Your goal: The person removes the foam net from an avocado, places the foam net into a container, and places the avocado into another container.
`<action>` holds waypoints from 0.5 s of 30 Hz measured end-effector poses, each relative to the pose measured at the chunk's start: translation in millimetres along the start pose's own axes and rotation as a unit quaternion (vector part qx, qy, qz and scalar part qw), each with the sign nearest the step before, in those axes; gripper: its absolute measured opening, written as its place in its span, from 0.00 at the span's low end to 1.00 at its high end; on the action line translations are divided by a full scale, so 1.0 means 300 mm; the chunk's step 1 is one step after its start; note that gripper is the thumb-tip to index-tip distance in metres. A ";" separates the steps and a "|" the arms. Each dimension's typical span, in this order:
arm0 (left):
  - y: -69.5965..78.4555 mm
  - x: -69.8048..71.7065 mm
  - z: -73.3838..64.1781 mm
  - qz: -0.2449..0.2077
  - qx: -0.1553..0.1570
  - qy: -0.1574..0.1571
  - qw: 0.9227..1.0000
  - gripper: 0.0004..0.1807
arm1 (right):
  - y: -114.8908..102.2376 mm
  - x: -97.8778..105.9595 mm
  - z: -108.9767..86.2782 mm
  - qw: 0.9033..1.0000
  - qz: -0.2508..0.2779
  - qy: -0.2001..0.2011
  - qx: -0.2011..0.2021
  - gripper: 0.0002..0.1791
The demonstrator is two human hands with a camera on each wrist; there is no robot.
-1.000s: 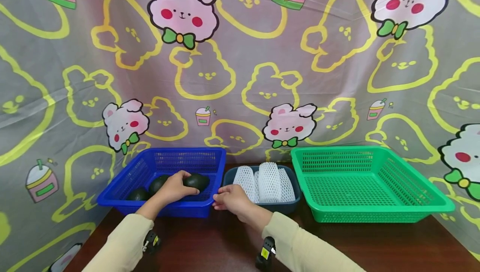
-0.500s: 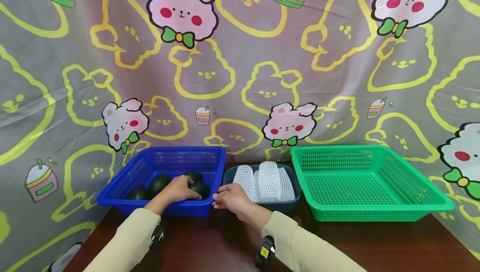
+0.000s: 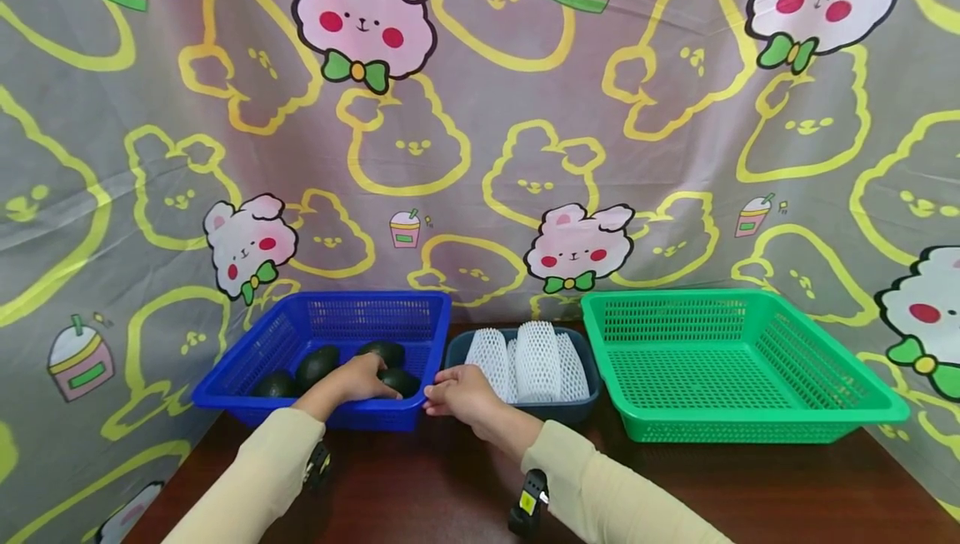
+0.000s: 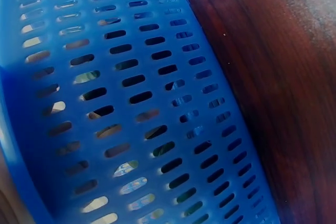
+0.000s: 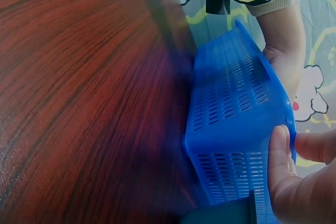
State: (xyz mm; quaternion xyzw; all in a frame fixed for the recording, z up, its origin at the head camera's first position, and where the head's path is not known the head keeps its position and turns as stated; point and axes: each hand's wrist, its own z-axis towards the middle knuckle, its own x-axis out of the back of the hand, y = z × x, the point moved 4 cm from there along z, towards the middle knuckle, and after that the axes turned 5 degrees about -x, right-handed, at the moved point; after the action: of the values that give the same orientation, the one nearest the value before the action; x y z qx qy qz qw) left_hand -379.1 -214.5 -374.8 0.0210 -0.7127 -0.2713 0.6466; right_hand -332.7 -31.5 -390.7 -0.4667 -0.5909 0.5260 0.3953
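My left hand reaches over the front rim of the blue basket and holds a dark green avocado low in its front right corner. Thumb and fingers lie around that avocado's left side. Behind it sits another avocado, partly covered by the fingers. Two more avocados, a middle one and a left one, lie to the left of the hand. With thumb and fingers, my right hand pinches the basket's rim at that corner. In the left wrist view the basket's slotted wall hides the left hand.
Beside the blue basket stands a dark blue-grey bin with several white foam net sleeves. A green basket stands at the right. All rest on a reddish-brown wooden table before a patterned cloth.
My left hand has lowered the avocado toward the basket's front right corner, uncovering the one behind it. Over the last half second it has barely shifted. My right hand stays on the rim.
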 end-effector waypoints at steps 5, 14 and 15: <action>0.003 -0.002 0.003 0.012 0.011 -0.015 1.000 0.30 | 0.003 -0.001 0.000 1.000 0.012 -0.001 0.003 0.11; 0.000 0.003 0.007 0.023 0.024 -0.038 0.999 0.26 | 0.000 -0.002 -0.004 1.000 0.009 0.003 -0.005 0.11; 0.000 0.003 0.007 0.023 0.024 -0.040 0.999 0.26 | -0.002 -0.001 -0.005 1.000 0.008 0.002 -0.006 0.11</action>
State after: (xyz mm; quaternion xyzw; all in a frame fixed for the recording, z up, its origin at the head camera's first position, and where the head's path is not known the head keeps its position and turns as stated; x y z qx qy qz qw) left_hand -381.4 -214.1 -374.1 0.0098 -0.7444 -0.2398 0.6232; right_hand -331.3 -31.5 -390.0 -0.4753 -0.5892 0.5246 0.3896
